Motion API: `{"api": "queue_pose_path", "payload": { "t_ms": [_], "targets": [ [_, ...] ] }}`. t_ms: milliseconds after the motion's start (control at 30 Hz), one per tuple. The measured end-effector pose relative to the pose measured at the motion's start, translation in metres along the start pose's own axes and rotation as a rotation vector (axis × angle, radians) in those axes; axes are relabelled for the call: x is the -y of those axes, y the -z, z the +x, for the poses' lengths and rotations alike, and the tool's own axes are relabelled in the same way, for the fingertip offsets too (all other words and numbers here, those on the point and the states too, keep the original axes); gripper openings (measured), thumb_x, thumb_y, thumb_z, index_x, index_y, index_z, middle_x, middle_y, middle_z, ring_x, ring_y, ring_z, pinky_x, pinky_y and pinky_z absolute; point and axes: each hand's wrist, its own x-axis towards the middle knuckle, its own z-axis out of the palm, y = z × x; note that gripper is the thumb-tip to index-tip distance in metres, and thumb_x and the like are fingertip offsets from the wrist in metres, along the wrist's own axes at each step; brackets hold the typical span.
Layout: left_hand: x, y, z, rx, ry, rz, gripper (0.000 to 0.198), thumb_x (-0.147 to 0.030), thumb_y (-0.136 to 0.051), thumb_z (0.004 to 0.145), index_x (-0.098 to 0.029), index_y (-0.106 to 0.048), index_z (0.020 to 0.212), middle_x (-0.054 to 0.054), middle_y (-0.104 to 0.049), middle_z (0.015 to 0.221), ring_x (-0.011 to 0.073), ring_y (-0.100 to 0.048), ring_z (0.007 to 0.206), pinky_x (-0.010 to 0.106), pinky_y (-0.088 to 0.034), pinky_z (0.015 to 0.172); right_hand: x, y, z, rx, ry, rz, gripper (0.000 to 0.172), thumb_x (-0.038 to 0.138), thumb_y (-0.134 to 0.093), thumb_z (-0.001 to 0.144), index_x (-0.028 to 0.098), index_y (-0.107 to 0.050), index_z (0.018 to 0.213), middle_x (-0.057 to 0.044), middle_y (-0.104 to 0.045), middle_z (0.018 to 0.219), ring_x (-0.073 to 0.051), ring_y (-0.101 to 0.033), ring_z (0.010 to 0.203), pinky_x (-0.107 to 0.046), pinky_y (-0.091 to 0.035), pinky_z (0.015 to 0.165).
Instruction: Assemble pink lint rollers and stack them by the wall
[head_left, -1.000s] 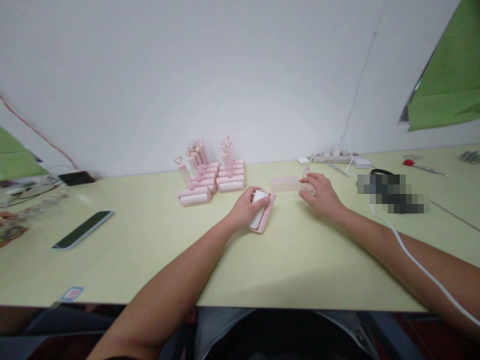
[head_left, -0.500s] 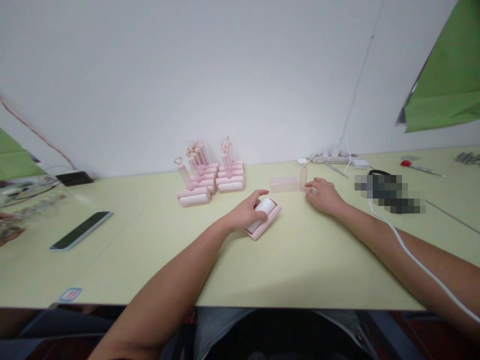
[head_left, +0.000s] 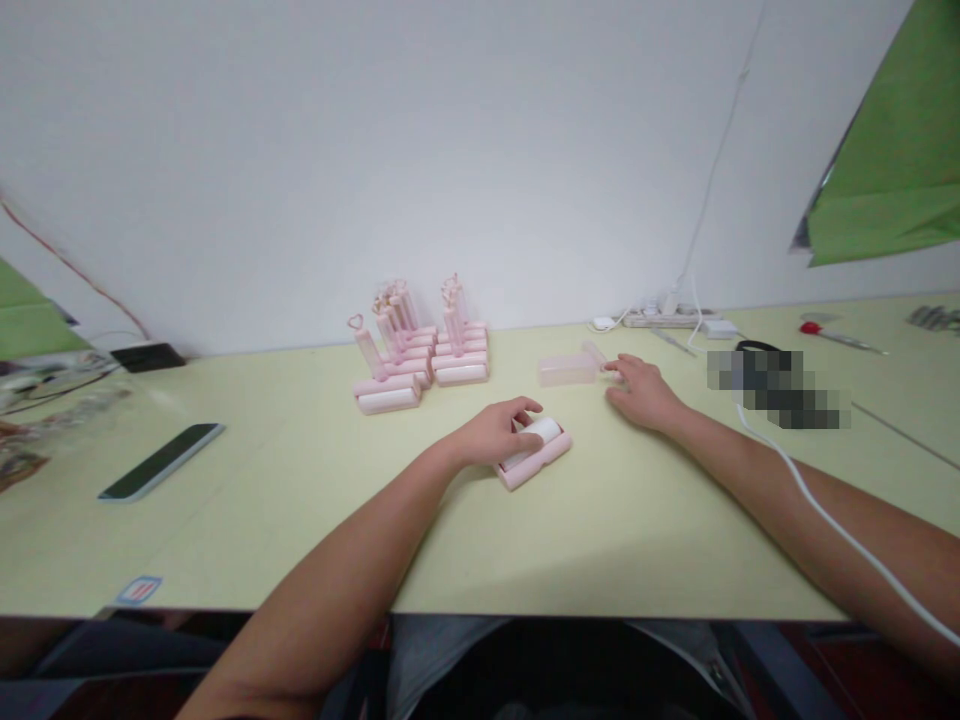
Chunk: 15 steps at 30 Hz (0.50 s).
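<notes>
My left hand (head_left: 491, 432) is closed around a pink holder with a white roll (head_left: 541, 452), its thumb across the roll. The holder lies slantwise at the table's middle, partly hidden by the fingers. To the right, my right hand (head_left: 643, 394) pinches the lower end of a small translucent pink tube (head_left: 594, 353), which tilts to the left. Beside the tube lies a translucent pink box (head_left: 566, 369). Further left stand several similar pink holders with white rolls (head_left: 388, 400), with upright pink tubes topped by heart-shaped loops (head_left: 369, 352).
A phone-like dark slab (head_left: 161, 462) lies at the left, with a black device (head_left: 148, 357) behind it. A power strip (head_left: 667, 319) runs along the wall. A white cable (head_left: 814, 505) crosses over my right forearm. A red-handled screwdriver (head_left: 811, 328) lies far right.
The translucent tube has gone from upright to tilted left at my right hand. My left hand has shifted the pink holder slightly right and toward me, turning it flatter.
</notes>
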Motion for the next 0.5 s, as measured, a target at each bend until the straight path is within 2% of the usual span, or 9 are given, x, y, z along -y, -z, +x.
{"api": "queue_pose_path", "payload": {
  "t_ms": [167,333,500],
  "targets": [
    [-0.0013,0.0007,-0.0008,0.012,-0.02,0.014,0.056,-0.041,-0.065,0.074,-0.021,-0.059,0.126,0.007,-0.067,0.114,0.0201,-0.063,0.088,0.03,-0.048,0.075,0.0004,0.0006,-0.0005,0.005,0.003,-0.004,0.052,0.028,-0.057,0.08,0.016,-0.06,0.131,-0.016,-0.05,0.143,-0.035,-0.046,0.128,-0.048,-0.034,0.108],
    [-0.0021,0.0016,-0.0025,0.023,-0.042,0.011,0.054,-0.042,-0.064,0.075,-0.022,-0.06,0.125,0.007,-0.067,0.114,0.0199,-0.063,0.086,0.029,-0.048,0.072,0.0,0.0046,-0.0009,-0.019,-0.021,-0.001,0.044,0.021,-0.054,0.081,0.017,-0.067,0.122,-0.016,-0.059,0.128,-0.032,-0.054,0.115,-0.044,-0.038,0.103],
    [-0.0038,0.0019,-0.004,0.018,-0.038,0.024,0.052,-0.042,-0.063,0.075,-0.023,-0.061,0.123,0.006,-0.067,0.114,0.02,-0.063,0.085,0.028,-0.048,0.07,0.0027,0.0084,-0.0011,-0.042,-0.033,0.003,0.037,0.022,-0.05,0.085,0.016,-0.069,0.116,-0.015,-0.063,0.118,-0.029,-0.057,0.109,-0.041,-0.041,0.099]
  ]
}}
